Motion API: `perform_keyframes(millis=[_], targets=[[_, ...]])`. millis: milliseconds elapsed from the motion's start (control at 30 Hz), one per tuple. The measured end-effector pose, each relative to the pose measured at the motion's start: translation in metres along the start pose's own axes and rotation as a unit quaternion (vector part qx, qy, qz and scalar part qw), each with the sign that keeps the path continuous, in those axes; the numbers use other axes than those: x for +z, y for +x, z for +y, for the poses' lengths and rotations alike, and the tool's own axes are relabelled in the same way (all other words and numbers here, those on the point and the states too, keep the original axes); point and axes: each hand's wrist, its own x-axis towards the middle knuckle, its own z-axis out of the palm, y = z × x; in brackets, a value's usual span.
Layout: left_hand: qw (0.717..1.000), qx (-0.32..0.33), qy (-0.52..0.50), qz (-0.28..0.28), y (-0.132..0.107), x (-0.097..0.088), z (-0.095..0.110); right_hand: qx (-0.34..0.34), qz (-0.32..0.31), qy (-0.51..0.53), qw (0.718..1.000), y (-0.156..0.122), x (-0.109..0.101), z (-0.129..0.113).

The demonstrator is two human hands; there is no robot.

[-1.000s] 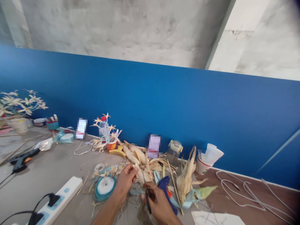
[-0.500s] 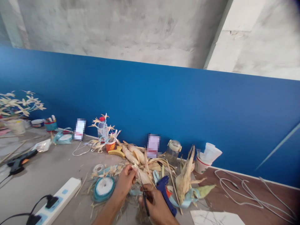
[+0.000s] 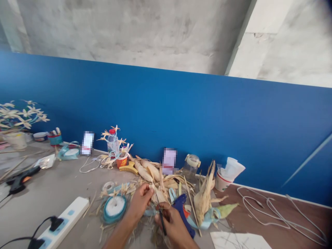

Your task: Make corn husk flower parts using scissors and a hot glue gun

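My right hand [image 3: 169, 218] is closed around the dark handles of a pair of scissors [image 3: 162, 221], their thin blades pointing up and away from me. Close by on the left, my left hand [image 3: 141, 199] pinches a small pale piece of corn husk [image 3: 151, 186] beside the blade tips. Whether the blades touch it, I cannot tell. Behind the hands lie dried corn husks [image 3: 153, 169]. A spool of blue ribbon [image 3: 114, 206] sits left of my left hand, and a dark blue hot glue gun [image 3: 180, 207] lies just right of my right hand.
A white power strip [image 3: 68, 218] lies at front left, with a black glue gun [image 3: 19, 181] farther left. At the back stand a red cup [image 3: 121, 160] with husk flowers, a clear jar [image 3: 190, 169] and a paper cup [image 3: 221, 181]. White cable [image 3: 272, 204] coils at right.
My left hand has shifted slightly right and down with the husk piece. The scissor blades have tilted a little leftward; the surrounding things stay put.
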Motion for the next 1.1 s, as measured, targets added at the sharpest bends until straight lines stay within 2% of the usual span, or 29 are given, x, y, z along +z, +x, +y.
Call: perform_keyframes(millis=[233, 833, 1100], targets=[[1.000, -0.007, -0.027, -0.004, 0.006, -0.004, -0.009, -0.003, 0.007, -0.021, 1.000, -0.002, -0.002, -0.003], [0.999, -0.018, -0.046, -0.016, 0.004, -0.007, 0.003, -0.018, -0.006, -0.059, 0.998, -0.005, -0.005, -0.024], [0.996, -0.030, -0.083, -0.024, 0.005, -0.008, 0.004, -0.020, -0.006, -0.004, 1.000, -0.005, -0.003, -0.024]])
